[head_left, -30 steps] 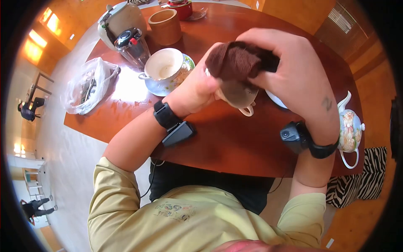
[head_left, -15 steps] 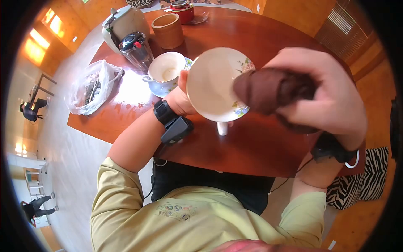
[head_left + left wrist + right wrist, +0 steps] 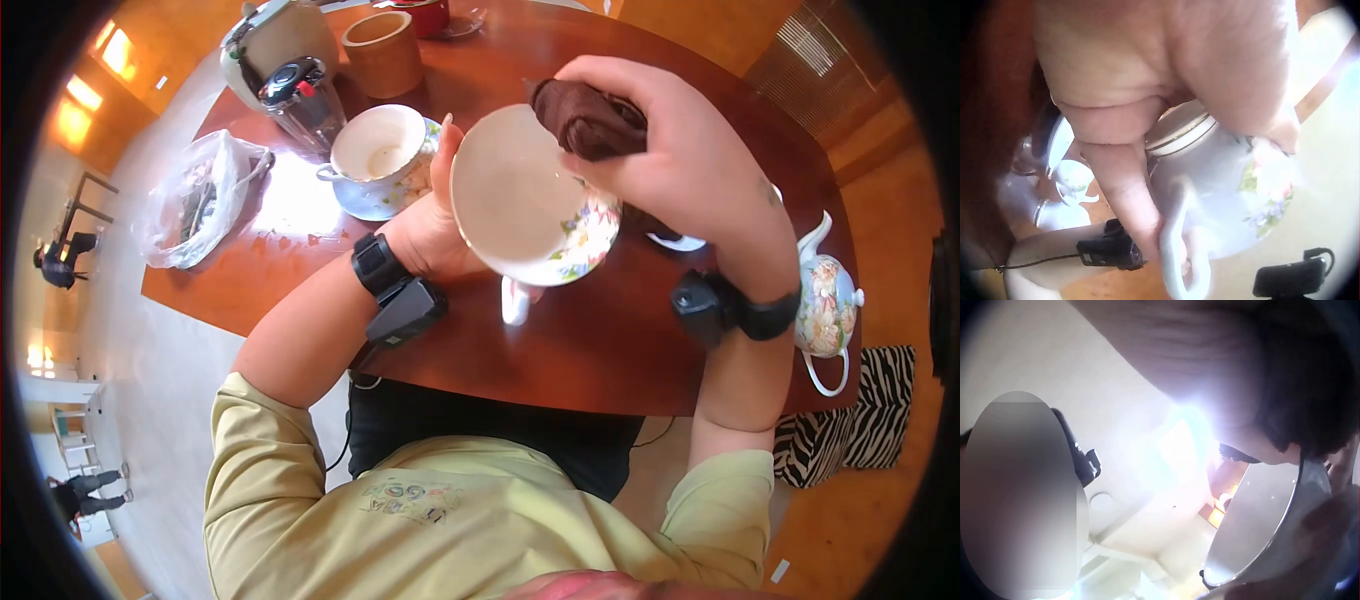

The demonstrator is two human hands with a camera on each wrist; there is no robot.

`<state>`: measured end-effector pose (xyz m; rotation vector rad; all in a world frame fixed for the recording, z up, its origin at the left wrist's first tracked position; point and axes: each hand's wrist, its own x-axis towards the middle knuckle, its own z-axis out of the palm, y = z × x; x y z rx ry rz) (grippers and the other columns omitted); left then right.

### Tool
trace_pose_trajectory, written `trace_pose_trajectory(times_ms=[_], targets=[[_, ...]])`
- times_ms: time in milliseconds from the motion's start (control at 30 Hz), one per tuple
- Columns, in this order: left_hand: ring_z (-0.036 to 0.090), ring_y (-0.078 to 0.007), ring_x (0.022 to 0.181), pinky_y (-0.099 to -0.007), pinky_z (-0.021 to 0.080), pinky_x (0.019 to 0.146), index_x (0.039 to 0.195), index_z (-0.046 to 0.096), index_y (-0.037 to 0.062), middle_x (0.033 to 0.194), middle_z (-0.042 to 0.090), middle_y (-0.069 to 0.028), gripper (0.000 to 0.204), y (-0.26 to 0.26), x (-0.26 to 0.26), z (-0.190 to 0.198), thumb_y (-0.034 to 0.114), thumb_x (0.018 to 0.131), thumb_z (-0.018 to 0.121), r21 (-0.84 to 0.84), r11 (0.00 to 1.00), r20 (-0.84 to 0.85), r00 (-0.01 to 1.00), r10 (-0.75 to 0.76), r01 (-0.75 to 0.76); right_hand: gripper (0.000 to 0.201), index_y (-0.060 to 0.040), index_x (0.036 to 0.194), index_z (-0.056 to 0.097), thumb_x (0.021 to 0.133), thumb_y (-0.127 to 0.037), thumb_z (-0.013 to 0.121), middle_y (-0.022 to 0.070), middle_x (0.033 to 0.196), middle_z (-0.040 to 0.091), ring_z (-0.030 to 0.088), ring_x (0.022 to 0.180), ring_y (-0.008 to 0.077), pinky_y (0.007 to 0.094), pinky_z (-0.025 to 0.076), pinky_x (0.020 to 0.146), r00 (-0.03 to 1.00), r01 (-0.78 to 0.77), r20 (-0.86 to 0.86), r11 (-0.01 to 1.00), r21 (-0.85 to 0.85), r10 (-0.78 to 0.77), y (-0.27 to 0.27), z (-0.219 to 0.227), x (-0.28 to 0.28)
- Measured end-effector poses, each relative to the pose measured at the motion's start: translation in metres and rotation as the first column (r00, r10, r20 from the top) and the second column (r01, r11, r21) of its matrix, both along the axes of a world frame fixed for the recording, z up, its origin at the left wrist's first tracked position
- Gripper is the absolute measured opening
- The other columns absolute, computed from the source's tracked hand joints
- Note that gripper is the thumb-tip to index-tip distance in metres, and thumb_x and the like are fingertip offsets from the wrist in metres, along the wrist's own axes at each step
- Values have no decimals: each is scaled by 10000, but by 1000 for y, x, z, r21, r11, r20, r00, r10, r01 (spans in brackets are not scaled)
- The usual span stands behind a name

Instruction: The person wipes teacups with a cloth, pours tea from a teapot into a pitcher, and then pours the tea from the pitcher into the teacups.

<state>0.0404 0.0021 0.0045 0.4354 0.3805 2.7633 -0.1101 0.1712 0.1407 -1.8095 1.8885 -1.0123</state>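
My left hand [image 3: 432,235] grips a floral teacup [image 3: 510,200] from its left side and underneath. The cup is tilted, its pale inside facing the head camera and its handle pointing down. In the left wrist view, fingers [image 3: 1125,187] curl round the cup's base beside the handle [image 3: 1175,250]. My right hand [image 3: 675,145] holds a bunched dark brown cloth [image 3: 595,120], which overlaps the cup's upper right rim in the head view. The right wrist view shows the cloth [image 3: 1310,381] dark and close above the cup's rim.
Left of the cup, another floral cup [image 3: 375,145] stands on a blue saucer [image 3: 362,203]. Behind are a lidded clear jug [image 3: 305,110], a brown cylindrical pot [image 3: 383,58] and a large pale vessel [image 3: 285,45]. A plastic bag [image 3: 190,215] lies left, a floral teapot [image 3: 828,305] stands right.
The cup has turned from tipped with the cloth over its mouth to facing the head camera. My right hand swung the cloth off to the lower right, then back up to the cup's rim.
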Motion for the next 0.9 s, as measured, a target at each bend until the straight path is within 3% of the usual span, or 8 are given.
trace_pose_trajectory(times_ms=[167, 300, 333, 400, 533, 600, 767, 900], targets=[[657, -439, 1121, -516, 573, 914, 1562, 273, 127, 1374, 548, -300, 1197, 21, -13, 16, 969, 716, 346, -545, 825, -182, 982, 57, -149, 449, 23, 1207, 618, 787, 7, 777, 26, 1016, 670, 633, 926, 103, 264, 522, 841, 978, 17, 204, 997, 74, -32, 0, -7, -36], [662, -413, 1119, -481, 577, 907, 1590, 44, 124, 1373, 541, -316, 1177, 38, -7, 24, 893, 793, 441, -600, 797, -201, 978, -58, -76, 441, 22, 1207, 617, 800, -27, 779, 30, 1030, 666, 630, 953, 102, 255, 513, 835, 950, 208, 217, 973, 99, -225, 23, 6, -67], [674, -366, 1105, -444, 586, 890, 1579, 126, 101, 1351, 568, -279, 1039, 39, -8, 24, 728, 889, 583, -588, 806, -217, 972, -90, -57, 422, 20, 1196, 617, 810, -43, 772, 26, 1019, 661, 624, 949, 101, 257, 511, 818, 945, 265, 163, 955, 131, -284, 28, 10, -75], [691, -343, 1062, -416, 608, 830, 1521, 317, 74, 1282, 608, -264, 1005, 41, -7, 30, 633, 812, 757, -667, 744, -165, 980, -107, -31, 372, 21, 1166, 616, 810, -18, 715, 22, 988, 648, 613, 907, 99, 257, 501, 777, 971, 216, 90, 974, 73, -223, 42, -12, -116], [698, -268, 983, -379, 605, 794, 1436, 429, 8, 1222, 643, -205, 868, 41, -7, 30, 501, 821, 794, -710, 704, -106, 987, -122, 10, 474, 64, 1204, 622, 731, 25, 620, 115, 1123, 692, 648, 1051, 200, 290, 501, 882, 907, 366, 189, 927, 84, -376, 54, -41, -150], [693, -246, 941, -355, 597, 759, 1374, 500, 12, 1189, 657, -189, 772, 40, -8, 27, 474, 829, 793, -707, 706, -112, 991, -71, -29, 441, 1, 1178, 618, 739, 40, 628, 71, 930, 650, 613, 800, 149, 296, 505, 712, 877, 480, -212, 791, 379, -431, 40, -30, -138], [690, -228, 934, -334, 587, 742, 1360, 509, 11, 1177, 665, -171, 720, 37, -9, 25, 445, 852, 779, -721, 691, -118, 991, -58, -46, 589, -40, 1288, 626, 719, -17, 775, 118, 1180, 693, 667, 1079, 260, 359, 525, 921, 852, 517, -339, 741, 429, -399, 38, -36, -135], [688, -215, 935, -322, 581, 750, 1349, 519, 11, 1175, 666, -161, 673, 37, -9, 22, 414, 871, 769, -721, 692, -117, 990, -81, -29, 576, -42, 1275, 627, 719, -12, 772, 120, 1150, 697, 675, 1034, 247, 361, 531, 897, 824, 534, -426, 766, 359, -374, 38, -53, -152]])
